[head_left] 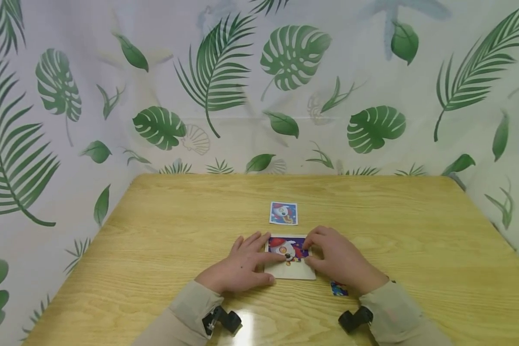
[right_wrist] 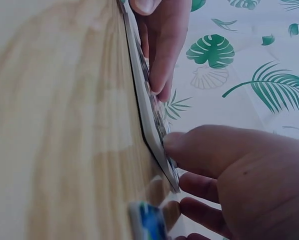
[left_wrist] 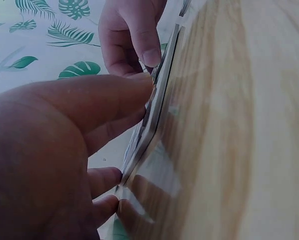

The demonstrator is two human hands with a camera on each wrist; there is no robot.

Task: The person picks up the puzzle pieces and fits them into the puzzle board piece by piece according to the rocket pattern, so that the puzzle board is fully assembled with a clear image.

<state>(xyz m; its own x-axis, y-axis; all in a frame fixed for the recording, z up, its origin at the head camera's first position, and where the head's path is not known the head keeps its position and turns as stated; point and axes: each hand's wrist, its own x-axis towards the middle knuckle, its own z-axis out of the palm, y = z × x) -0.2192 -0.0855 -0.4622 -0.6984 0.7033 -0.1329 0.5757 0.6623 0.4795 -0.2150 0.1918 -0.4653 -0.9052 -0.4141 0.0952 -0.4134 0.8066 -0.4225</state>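
A white-bordered jigsaw puzzle board [head_left: 290, 273] lies flat on the table, its upper part filled with a picture of a white animal in red and its lower part bare. My left hand [head_left: 244, 266] spreads over the board's left side, the straight index finger touching the picture's lower edge and the thumb near the lower left corner. At the picture's right edge, my right hand [head_left: 337, 257] pinches a puzzle piece between thumb and bent index finger; the hand mostly hides that piece. Beside the right wrist lies a loose blue puzzle piece [head_left: 339, 289], partly covered, also blurred in the right wrist view.
Behind the board lies a small square picture card [head_left: 283, 213] with a similar animal on it. The wood-grain table [head_left: 177, 216] reaches back to a leaf-printed curtain [head_left: 238, 86], which also runs along both sides. Each wrist wears a small black camera.
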